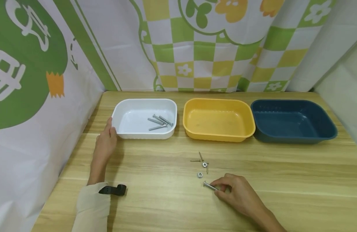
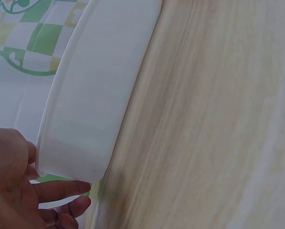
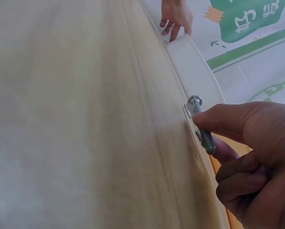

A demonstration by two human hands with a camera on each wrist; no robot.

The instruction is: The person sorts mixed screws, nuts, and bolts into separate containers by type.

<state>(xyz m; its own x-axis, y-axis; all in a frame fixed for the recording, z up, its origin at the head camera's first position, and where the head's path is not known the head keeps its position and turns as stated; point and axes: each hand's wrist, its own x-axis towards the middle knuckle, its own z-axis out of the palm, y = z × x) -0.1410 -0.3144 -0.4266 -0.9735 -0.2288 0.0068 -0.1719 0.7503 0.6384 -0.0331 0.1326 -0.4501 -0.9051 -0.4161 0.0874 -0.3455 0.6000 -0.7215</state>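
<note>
My right hand (image 1: 239, 195) pinches a silver bolt (image 1: 209, 186) between thumb and fingertips, low over the table, its head pointing left. The right wrist view shows the threaded shank of the bolt (image 3: 206, 138) beyond my thumb. My left hand (image 1: 106, 143) touches the left end of a white bin (image 1: 144, 136), with loosely extended fingers against its outer wall (image 2: 92, 95). Several silver bolts (image 1: 158, 127) lie in the right part of that bin. Just beyond the held bolt are a nut (image 1: 200, 175), a second nut (image 1: 204, 164) and a few brass-coloured screws (image 1: 195, 160).
A yellow bin (image 1: 219, 137) stands right of the white one, with a dark blue bin (image 1: 288, 139) beside it; neither shows anything inside. All three line the back of the wooden table (image 1: 155, 180). A printed cloth (image 1: 204, 51) hangs behind them.
</note>
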